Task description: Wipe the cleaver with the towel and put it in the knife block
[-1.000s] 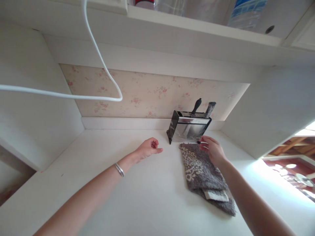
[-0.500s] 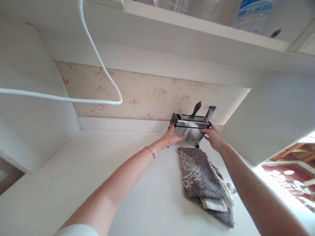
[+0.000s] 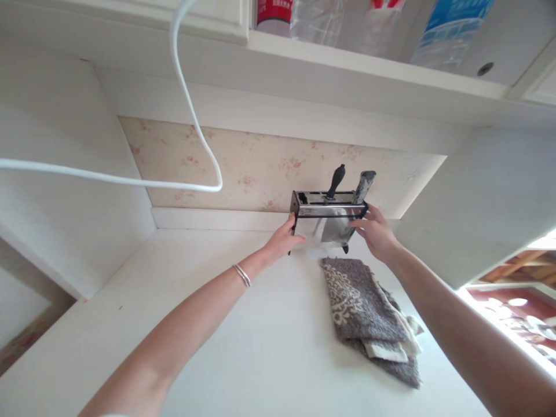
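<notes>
A shiny metal knife block (image 3: 321,230) with black edges is upright near the back of the white counter. Two handles stick up from its slotted top: a black knife handle (image 3: 336,180) and a wider, mottled dark handle (image 3: 364,186). My left hand (image 3: 283,238) grips the block's left end, thumb across the front. On the right end my right hand (image 3: 376,233) is closed, its thumb on the front and fingers behind the corner. A folded grey-brown towel (image 3: 367,307) with a cream pattern lies on the counter in front of the block.
Overhead is a white cabinet shelf (image 3: 377,65) holding several plastic bottles (image 3: 449,35). A white cable (image 3: 191,110) hangs close to the camera at upper left. White side panels (image 3: 464,214) flank the counter (image 3: 243,313), and flowered wallpaper (image 3: 243,165) covers the back wall.
Both hands have shifted the knife block slightly left, and it appears raised and a bit farther from the towel. The camera view has also shifted a little.
</notes>
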`<state>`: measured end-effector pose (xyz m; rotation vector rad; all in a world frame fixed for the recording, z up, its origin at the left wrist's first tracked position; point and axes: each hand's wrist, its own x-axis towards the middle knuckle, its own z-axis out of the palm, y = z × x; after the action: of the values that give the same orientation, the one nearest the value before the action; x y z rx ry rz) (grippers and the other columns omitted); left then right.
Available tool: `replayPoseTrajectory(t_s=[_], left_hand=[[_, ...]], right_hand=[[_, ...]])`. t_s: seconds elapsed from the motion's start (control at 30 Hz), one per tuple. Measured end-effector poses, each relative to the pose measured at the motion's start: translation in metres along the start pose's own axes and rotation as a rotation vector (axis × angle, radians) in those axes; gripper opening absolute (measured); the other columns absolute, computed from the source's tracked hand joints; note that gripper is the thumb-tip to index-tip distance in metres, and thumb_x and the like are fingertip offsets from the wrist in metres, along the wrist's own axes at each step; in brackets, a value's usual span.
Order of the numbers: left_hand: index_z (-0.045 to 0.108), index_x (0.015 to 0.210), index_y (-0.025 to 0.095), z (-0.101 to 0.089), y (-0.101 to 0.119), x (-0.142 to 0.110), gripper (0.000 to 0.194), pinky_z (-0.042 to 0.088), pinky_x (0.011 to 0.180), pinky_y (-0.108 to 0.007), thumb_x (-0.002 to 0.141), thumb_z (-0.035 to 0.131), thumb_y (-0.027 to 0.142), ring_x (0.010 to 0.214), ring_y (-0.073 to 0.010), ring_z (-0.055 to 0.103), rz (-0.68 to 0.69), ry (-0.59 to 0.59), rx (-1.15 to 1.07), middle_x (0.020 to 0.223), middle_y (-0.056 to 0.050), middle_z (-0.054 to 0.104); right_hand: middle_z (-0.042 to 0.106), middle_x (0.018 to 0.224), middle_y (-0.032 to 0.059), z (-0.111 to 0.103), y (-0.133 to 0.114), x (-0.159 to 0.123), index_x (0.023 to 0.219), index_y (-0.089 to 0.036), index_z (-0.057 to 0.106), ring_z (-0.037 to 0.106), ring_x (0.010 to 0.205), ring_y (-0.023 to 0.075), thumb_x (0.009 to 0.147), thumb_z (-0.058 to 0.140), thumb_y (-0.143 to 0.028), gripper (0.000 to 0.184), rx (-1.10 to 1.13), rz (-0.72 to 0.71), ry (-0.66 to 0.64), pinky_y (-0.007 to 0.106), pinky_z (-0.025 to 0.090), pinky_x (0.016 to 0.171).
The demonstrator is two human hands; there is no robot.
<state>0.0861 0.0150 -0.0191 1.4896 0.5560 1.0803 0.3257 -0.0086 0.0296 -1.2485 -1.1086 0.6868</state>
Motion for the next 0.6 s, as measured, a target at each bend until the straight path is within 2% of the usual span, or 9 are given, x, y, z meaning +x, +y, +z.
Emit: replayPoseTrajectory(t_s=[0.13, 0.27, 0.43, 0.6], left_hand=[[0.037, 0.140, 0.027, -0.034, 0.020, -0.031, 0.081, 0.027, 0.110, -0.039, 0.065, 0.061, 0.010, 0.129, -0.0247, 0.040, -0.012, 0.010, 0.004, 0.142, -0.001, 0.043], [0.035, 0.140, 0.030, -0.070, 0.034, -0.063, 0.084, 0.026, 0.110, -0.040, 0.063, 0.059, 0.007, 0.131, -0.0243, 0.038, -0.032, 0.062, 0.055, 0.142, 0.000, 0.043], [0.039, 0.137, 0.032, -0.110, 0.049, -0.098, 0.081, 0.026, 0.111, -0.038, 0.062, 0.058, 0.008, 0.129, -0.0229, 0.040, -0.048, 0.195, 0.122, 0.141, 0.002, 0.045], [0.045, 0.133, 0.031, -0.141, 0.058, -0.126, 0.076, 0.032, 0.108, -0.036, 0.061, 0.057, 0.009, 0.126, -0.0224, 0.045, -0.070, 0.318, 0.199, 0.138, 0.003, 0.048]], right_hand=[[0.063, 0.104, -0.0030, 0.032, -0.013, -0.018, 0.103, -0.029, 0.060, 0.058, 0.098, 0.0190, 0.055, 0.065, -0.014, 0.051, -0.015, 0.004, -0.116, 0.032, 0.045, 0.082], [0.063, 0.107, -0.0027, 0.070, -0.010, -0.039, 0.107, -0.029, 0.059, 0.056, 0.103, 0.0215, 0.056, 0.063, -0.015, 0.053, 0.011, -0.001, -0.264, 0.036, 0.043, 0.088], [0.061, 0.113, -0.0013, 0.123, -0.003, -0.061, 0.115, -0.028, 0.055, 0.054, 0.107, 0.0223, 0.057, 0.058, -0.015, 0.059, 0.086, -0.008, -0.381, 0.037, 0.043, 0.089], [0.061, 0.117, 0.0005, 0.166, -0.007, -0.079, 0.120, -0.026, 0.050, 0.056, 0.101, 0.0206, 0.059, 0.056, -0.014, 0.062, 0.152, 0.027, -0.479, 0.035, 0.045, 0.087]])
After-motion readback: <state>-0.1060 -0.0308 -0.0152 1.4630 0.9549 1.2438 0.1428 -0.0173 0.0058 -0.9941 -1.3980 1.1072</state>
